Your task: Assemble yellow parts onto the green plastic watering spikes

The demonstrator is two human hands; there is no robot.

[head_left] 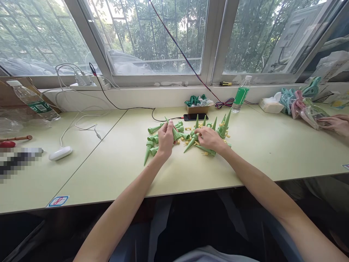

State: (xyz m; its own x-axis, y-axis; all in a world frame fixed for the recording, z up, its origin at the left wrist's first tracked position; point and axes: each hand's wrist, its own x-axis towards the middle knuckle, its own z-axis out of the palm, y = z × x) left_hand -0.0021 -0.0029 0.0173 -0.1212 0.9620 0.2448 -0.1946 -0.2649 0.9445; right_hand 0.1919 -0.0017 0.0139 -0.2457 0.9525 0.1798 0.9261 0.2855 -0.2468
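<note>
My left hand [165, 140] is closed around a green plastic watering spike [176, 134], its pointed tip showing above the fingers. My right hand [212, 139] reaches into the right-hand heap, fingers bent down and drawn together by a slanting green spike [190, 144]. Whatever those fingertips pinch is hidden. Several more spikes lie left of and behind my left hand, one of them a spike [147, 154] pointing toward me. On the right, several stand point-up, among them a tall spike [225, 125]. Small yellow valve pieces [188, 128] are scattered among the green parts.
Behind the heap are a phone [195, 117] on a cable and a small box [198, 108] with green stuff in it. A bottle [241, 95] and a tissue pack [271, 104] stand further right. Another person's hand [338, 124] touches bagged clips [302, 103]. A white charger [60, 153] lies left.
</note>
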